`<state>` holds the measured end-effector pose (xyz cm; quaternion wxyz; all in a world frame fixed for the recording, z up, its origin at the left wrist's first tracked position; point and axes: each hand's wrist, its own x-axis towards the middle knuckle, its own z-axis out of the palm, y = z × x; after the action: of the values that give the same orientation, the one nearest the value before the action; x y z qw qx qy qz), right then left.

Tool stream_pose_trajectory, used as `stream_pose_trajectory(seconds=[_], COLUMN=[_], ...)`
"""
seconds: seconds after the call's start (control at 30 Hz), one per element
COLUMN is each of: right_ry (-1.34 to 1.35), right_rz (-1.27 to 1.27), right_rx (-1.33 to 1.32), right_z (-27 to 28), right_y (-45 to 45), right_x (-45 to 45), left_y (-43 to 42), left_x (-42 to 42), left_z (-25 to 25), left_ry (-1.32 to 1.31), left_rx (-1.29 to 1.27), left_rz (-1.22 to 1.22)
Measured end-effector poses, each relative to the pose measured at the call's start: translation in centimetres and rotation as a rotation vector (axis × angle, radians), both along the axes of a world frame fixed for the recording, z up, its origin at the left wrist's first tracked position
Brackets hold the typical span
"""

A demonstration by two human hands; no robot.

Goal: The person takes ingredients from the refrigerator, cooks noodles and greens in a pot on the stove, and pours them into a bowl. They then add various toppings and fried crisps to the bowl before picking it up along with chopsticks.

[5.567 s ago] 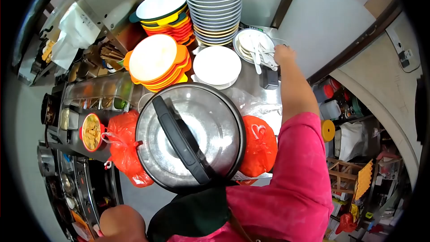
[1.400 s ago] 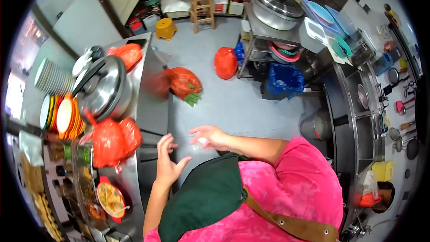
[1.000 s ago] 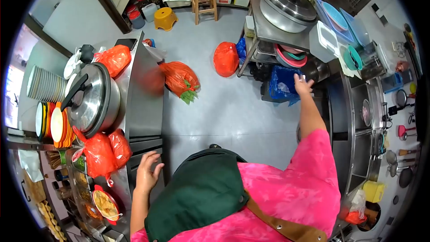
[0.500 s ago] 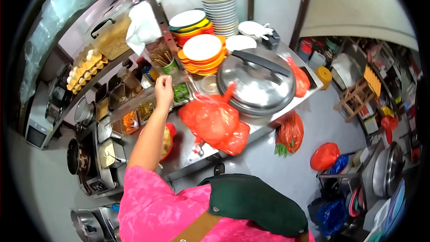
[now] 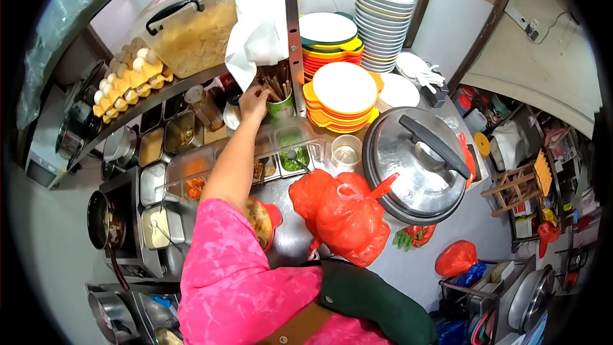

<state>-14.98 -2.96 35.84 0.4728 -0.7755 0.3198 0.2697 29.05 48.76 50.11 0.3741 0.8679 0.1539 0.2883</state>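
My left hand [image 5: 254, 101] is at the green cup [image 5: 281, 108] of brown sticks, which look like chopsticks [image 5: 277, 87]. Its fingers are bent and drawn together, with the tips against the sticks on the cup's left side. Whether a stick is pinched between them is hidden. Under my forearm sits a red bowl [image 5: 276, 216] of food, partly covered by my sleeve. To the right of the arm stand a metal tray of chopped greens [image 5: 294, 160] and a clear round tub [image 5: 346, 152]. My right hand is out of view.
Orange-rimmed plates [image 5: 345, 89] and a tall stack of white plates [image 5: 384, 25] stand at the back. A large lidded pot [image 5: 418, 166] and a knotted red bag [image 5: 351, 217] occupy the counter's right. Above left, a shelf holds eggs [image 5: 131, 86] and a food bin [image 5: 191, 38].
My left hand has moved from above the food trays to the cup of sticks. The camera view has shifted, so the counter appears closer and farther right.
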Motion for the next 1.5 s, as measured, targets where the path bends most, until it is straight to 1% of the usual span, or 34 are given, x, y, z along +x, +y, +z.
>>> stream_pose_trajectory(seconds=[0.07, 0.13, 0.2, 0.23, 0.27, 0.33, 0.37, 0.4, 0.43, 0.47, 0.5, 0.53, 0.57, 0.6, 0.63, 0.7, 0.73, 0.77, 0.8, 0.87, 0.93, 0.97, 1.0, 1.03, 1.07, 1.1, 1.13, 1.2, 1.23, 1.33, 1.37, 1.4, 1.47, 1.5], right_ry=[-0.054, -0.152, -0.274, -0.374, -0.352, -0.641, -0.637, -0.72, -0.799, -0.769, -0.726, -0.488, -0.202, -0.075, -0.024, -0.032, -0.041, -0.039, -0.083, -0.182, -0.641, -0.974, -0.974, -0.973, -0.968, -0.743, -0.688, -0.712, -0.638, -0.577, -0.564, -0.566, -0.599, -0.6], right_rz=[0.055, 0.101, 0.118, 0.106, 0.138, 0.427, 0.449, 0.612, 0.772, 0.811, 0.91, 0.86, 0.642, 0.404, 0.391, 0.369, 0.327, 0.261, 0.297, 0.356, 0.536, 0.603, 0.594, 0.647, 0.697, 0.695, 0.699, 0.613, 0.552, 0.486, 0.409, 0.386, 0.37, 0.356], right_rx=[0.042, 0.091, 0.188, 0.274, 0.282, 0.302, 0.319, 0.433, 0.55, 0.727, 0.877, 1.085, 1.37, 1.387, 1.305, 1.267, 1.239, 1.189, 1.12, 0.896, 0.51, 0.274, 0.261, 0.167, 0.07, 0.064, 0.05, 0.103, 0.195, 0.229, 0.27, 0.259, 0.268, 0.29], right_z=[1.5, 3.4, 6.3, 8.3, 10.0, 12.6, 13.4, 14.2, 15.2, 16.8, 16.5, 16.9, 16.3, 18.8, 18.4, 17.5, 17.1, 16.8, 15.5, 12.6, 7.7, 5.4, 5.3, 5.4, 5.5, 5.6, 4.8, 2.2, 0.8, 2.2, 3.1, 3.0, 2.6, 2.4], right_y=[0.3, -0.1, -0.4, 0.2, 0.4, 1.3, 2.2, 3.6, 5.3, 7.9, 9.7, 12.2, 14.6, 17.8, 19.3, 21.7, 22.9, 24.2, 24.8, 26.1, 28.0, 28.8, 29.7, 30.6, 31.3, 32.0, 32.5, 33.4, 33.6, 34.1, 34.5, 34.5, 34.3, 34.1], right_x=[0.8, 1.8, 2.8, 4.7, 6.0, 8.6, 10.0, 11.3, 12.3, 13.0, 13.8, 14.0, 14.0, 13.6, 14.3, 14.7, 14.8, 14.8, 15.3, 16.1, 16.8, 17.4, 17.5, 17.8, 18.0, 18.2, 18.5, 18.9, 19.2, 18.6, 17.9, 17.6, 17.1, 16.7], left_y=[-0.5, -0.8, -1.8, -2.7, -3.8, -6.4, -7.4, -8.4, -10.2, -12.2, -13.7, -15.8, -17.2, -17.7, -17.3, -16.3, -15.3, -13.8, -12.2, -7.8, -3.0, 0.4, 3.0, 4.3, 5.1, 5.9, 7.0, 8.5, 8.6, 8.6, 8.6, 8.6, 8.6, 8.3], left_x=[-0.7, -2.2, -6.0, -9.1, -12.0, -18.7, -21.7, -24.6, -27.2, -30.5, -32.0, -33.7, -34.0, -34.3, -35.1, -36.3, -37.1, -38.1, -39.3, -41.5, -43.1, -43.2, -43.2, -43.0, -42.6, -41.9, -41.0, -39.4, -38.7, -37.6, -37.6, -37.5, -37.5, -37.5], left_z=[1.5, 3.5, 7.5, 9.9, 12.5, 15.9, 16.4, 16.4, 15.1, 14.8, 11.4, 11.6, 9.8, 7.5, 6.0, 4.2, 4.0, 3.9, 3.9, 0.2, -5.9, -11.5, -15.4, -14.3, -12.1, -10.9, -11.4, -12.4, -12.5, -14.7, -14.0, -13.9, -13.4, -13.0], left_ry=[-0.099, -0.21, -0.297, -0.372, -0.458, -0.535, -0.634, -0.726, -0.773, -0.537, -0.384, -0.01, -0.288, -0.574, -0.58, -0.352, -0.356, -0.327, -0.298, -0.206, -0.175, -0.208, -0.235, -0.231, -0.012, 0.221, 0.234, 0.242, 0.279, 0.254, 0.296, 0.307, 0.309, 0.294], left_rx=[-0.009, 0.066, 0.244, 0.258, 0.277, 0.281, 0.397, 0.514, 0.616, 0.648, 0.392, 0.344, 0.405, 0.464, 0.464, 0.43, 0.428, 0.372, 0.315, 0.093, -0.354, -0.471, -0.59, -0.599, -0.861, -1.113, -1.118, -1.127, -1.064, -0.956, -0.897, -0.897, -0.77, -0.787], left_rz=[-0.006, -0.039, -0.119, -0.184, -0.252, -0.226, -0.34, -0.459, -0.487, -0.625, -0.807, -0.909, -0.919, -0.918, -0.903, -0.837, -0.83, -0.705, -0.581, -0.309, 0.032, 0.143, 0.253, 0.237, 0.266, 0.284, 0.253, 0.032, 0.033, 0.049, 0.05, 0.027, 0.041, 0.05])
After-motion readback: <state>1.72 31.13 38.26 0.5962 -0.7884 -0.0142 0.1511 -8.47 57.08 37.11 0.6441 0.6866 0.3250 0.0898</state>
